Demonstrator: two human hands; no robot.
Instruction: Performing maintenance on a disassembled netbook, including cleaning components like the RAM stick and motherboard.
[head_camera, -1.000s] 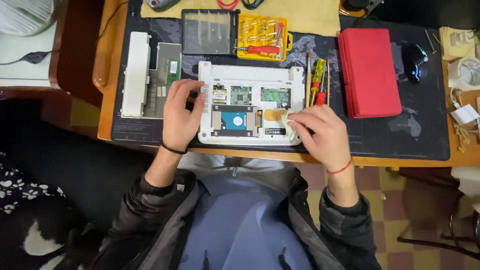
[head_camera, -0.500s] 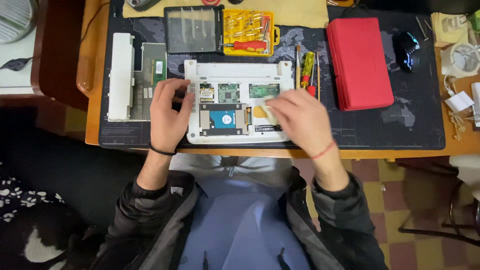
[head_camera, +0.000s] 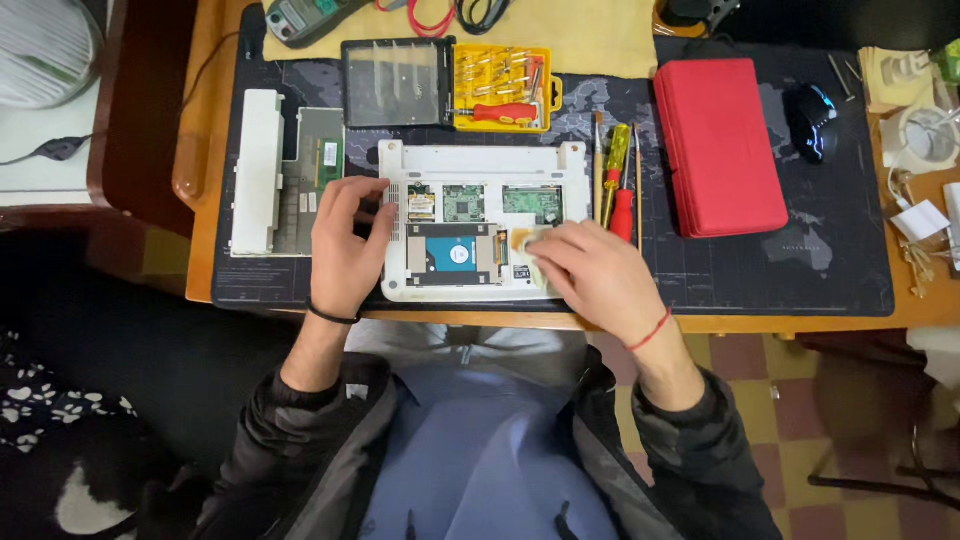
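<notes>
- While a white laptop (head_camera: 480, 225) lies opened underside-up on a dark mat (head_camera: 760, 270) printed with a faint map, the left hand (head_camera: 345, 245) rests on its left edge, fingers spread and gripping nothing.
- At the lower right of the exposed boards, the right hand (head_camera: 590, 275) presses down with fingers curled; whether they pinch anything cannot be told.
- Left of the laptop lie a removed white cover (head_camera: 257, 170) and a grey panel (head_camera: 312, 180).
- Above it sits a yellow bit case (head_camera: 505, 88) with its clear lid (head_camera: 395, 82) folded open.
- Just right of the laptop lie two screwdrivers (head_camera: 620, 180), then a red case (head_camera: 715, 145) and a black mouse (head_camera: 812, 120).
- Under the mat, the wooden bench (head_camera: 205, 120) shows at the edges; a checked tile floor (head_camera: 760, 400) lies below.
</notes>
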